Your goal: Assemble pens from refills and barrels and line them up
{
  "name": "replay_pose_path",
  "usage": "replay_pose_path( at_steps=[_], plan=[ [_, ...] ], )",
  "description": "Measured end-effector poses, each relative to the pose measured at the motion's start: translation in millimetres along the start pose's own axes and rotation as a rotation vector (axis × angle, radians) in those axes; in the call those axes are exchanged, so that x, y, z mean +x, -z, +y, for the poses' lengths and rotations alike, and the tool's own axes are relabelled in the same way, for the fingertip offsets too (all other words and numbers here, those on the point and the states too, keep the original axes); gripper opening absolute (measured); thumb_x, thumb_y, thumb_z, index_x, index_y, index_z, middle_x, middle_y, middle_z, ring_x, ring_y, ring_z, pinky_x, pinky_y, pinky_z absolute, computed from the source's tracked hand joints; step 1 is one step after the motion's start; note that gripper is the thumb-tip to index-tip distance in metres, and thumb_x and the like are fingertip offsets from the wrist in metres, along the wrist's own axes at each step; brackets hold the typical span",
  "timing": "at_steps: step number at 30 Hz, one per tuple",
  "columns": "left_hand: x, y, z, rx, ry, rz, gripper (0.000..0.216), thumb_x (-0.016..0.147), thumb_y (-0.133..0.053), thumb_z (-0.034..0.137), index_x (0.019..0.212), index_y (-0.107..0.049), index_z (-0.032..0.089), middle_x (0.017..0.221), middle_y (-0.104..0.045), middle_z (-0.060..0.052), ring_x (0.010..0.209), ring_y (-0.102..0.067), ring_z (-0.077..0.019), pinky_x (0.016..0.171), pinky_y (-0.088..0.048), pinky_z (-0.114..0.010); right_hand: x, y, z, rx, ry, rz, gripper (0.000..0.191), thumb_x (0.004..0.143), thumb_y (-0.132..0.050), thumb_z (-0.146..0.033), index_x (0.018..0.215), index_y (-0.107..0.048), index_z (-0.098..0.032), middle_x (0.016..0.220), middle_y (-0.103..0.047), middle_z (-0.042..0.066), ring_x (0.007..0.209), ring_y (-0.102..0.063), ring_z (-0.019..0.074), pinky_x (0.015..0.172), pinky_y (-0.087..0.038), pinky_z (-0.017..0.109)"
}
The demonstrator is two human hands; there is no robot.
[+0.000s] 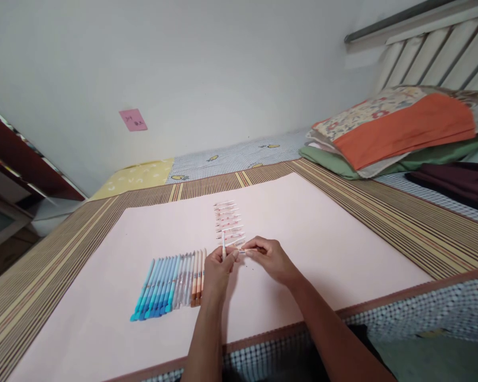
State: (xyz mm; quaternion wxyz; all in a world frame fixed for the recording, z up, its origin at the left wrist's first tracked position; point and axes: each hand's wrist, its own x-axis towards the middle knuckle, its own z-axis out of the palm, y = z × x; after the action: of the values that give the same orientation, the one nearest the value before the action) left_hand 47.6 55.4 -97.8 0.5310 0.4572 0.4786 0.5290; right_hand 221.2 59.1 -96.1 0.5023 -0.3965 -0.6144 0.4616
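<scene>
While the left hand (219,268) grips a white pen (223,245), the right hand (271,258) pinches a thin piece (244,250). Blue pens (159,289) lie beside.

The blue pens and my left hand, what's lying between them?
The head view shows a few grey pens and then orange pens, in the same row, between the blue pens and the left hand, which pinches a white pen.

Both bare forearms reach forward from the lower edge and converge. The left grip (220,268) and right grip (271,259) nearly meet at the fingertips, each pinched closed with knuckles up.
</scene>
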Motion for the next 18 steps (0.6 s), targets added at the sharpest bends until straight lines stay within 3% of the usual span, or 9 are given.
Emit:
replay_pose_path(
  at_steps=[5,9,13,18],
  plan=[
    [-3,4,8,-0.134,0.145,-0.187,0.034,0.066,-0.086,0.039,0.07,-0.063,0.014,0.058,-0.058,0.002,0.047,-0.036,-0.0051,0.049,-0.022,-0.021,-2,8,1,0.108,-0.041,-0.13,0.017,0.084,-0.072,-0.034,0.089,-0.075,-0.018,0.085,-0.072,0.004,0.08,-0.063,0.0174,0.074,-0.046,0.03],
    [-6,4,13,-0.253,0.211,-0.358,0.035,0.069,-0.085,0.039,0.07,-0.059,0.015,0.057,-0.054,0.003,0.045,-0.034,-0.0047,0.048,-0.02,-0.022,-3,12,2,0.201,-0.132,-0.192,0.021,0.081,-0.075,-0.036,0.088,-0.075,-0.017,0.072,-0.066,0.001,0.065,-0.054,0.0117,0.06,-0.039,0.026],
    [-8,1,15,-0.196,0.124,-0.328,0.033,0.076,-0.081,0.041,0.073,-0.061,0.015,0.063,-0.057,0.001,0.05,-0.037,-0.0055,0.051,-0.023,-0.022,-3,11,3,0.297,-0.215,-0.146,0.023,0.078,-0.079,-0.036,0.091,-0.072,-0.018,0.065,-0.062,-0.002,0.054,-0.044,0.0079,0.05,-0.027,0.024],
    [-9,-8,14,-0.063,0.001,-0.275,0.042,0.092,-0.059,0.054,0.088,-0.068,0.014,0.071,-0.06,-0.002,0.056,-0.041,-0.0085,0.054,-0.027,-0.023,2,11,8,0.556,-0.264,-0.012,0.024,0.076,-0.081,-0.034,0.078,-0.063,-0.018,0.072,-0.067,0.0,0.047,-0.034,0.0035,0.047,-0.017,0.023]
  ],
)
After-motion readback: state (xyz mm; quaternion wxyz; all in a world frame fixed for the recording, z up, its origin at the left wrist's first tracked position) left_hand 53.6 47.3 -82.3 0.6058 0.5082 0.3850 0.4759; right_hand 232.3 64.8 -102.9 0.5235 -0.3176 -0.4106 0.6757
